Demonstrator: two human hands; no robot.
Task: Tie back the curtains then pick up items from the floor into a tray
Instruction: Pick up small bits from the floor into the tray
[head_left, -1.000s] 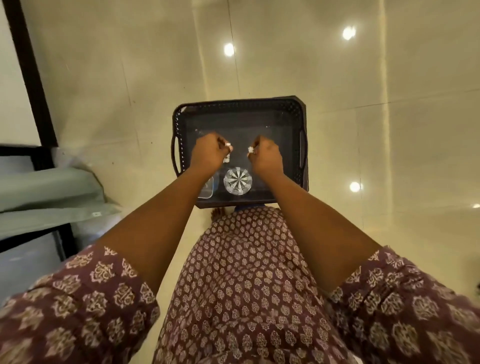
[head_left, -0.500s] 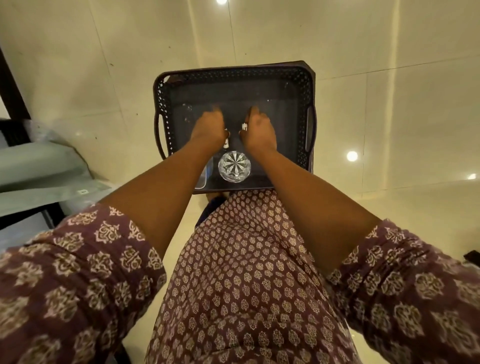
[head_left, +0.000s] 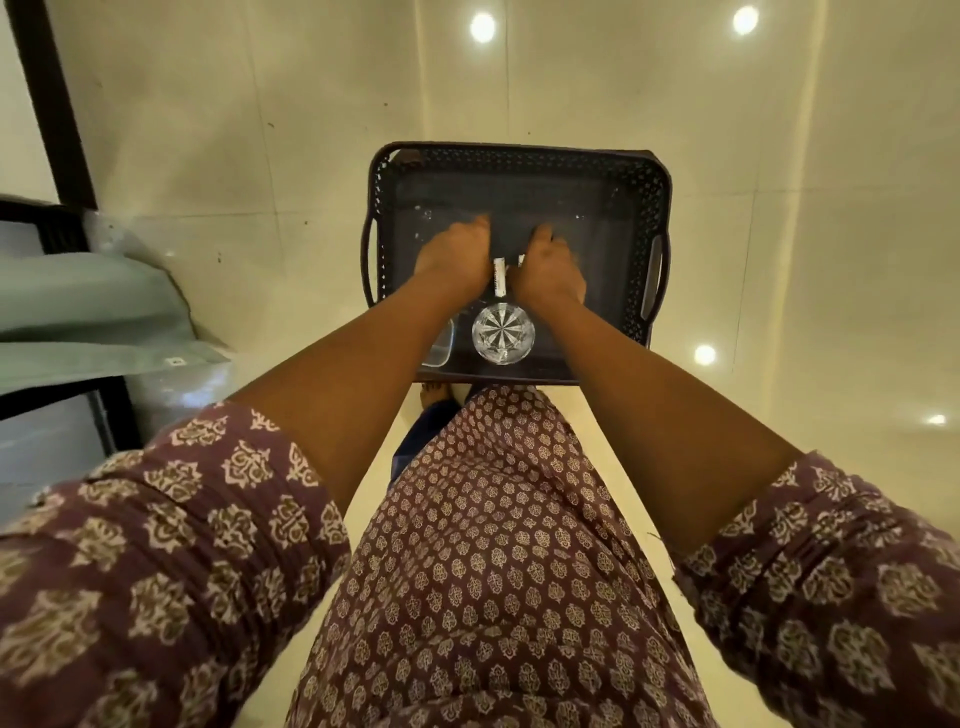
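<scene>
A dark perforated tray (head_left: 519, 154) with side handles sits on the glossy floor in front of me. Inside it, near the front edge, stands a cut-pattern clear glass (head_left: 503, 332). Beside the glass lies a clear container (head_left: 439, 348), partly hidden by my left forearm. My left hand (head_left: 457, 260) and my right hand (head_left: 545, 275) are both down in the tray's middle, knuckles up and fingers curled. A small white tube (head_left: 498, 278) sticks out of my left hand's grip. A smaller white piece (head_left: 521, 258) shows at my right hand's thumb.
Grey-green bedding (head_left: 78, 312) on a dark frame (head_left: 52, 104) stands at the left. Cream floor tiles with light reflections surround the tray. My foot (head_left: 434, 397) is just behind the tray, and my patterned dress fills the lower view.
Both hands have sunk lower into the tray and drawn closer together, still holding the white pieces. The glass and container have not moved.
</scene>
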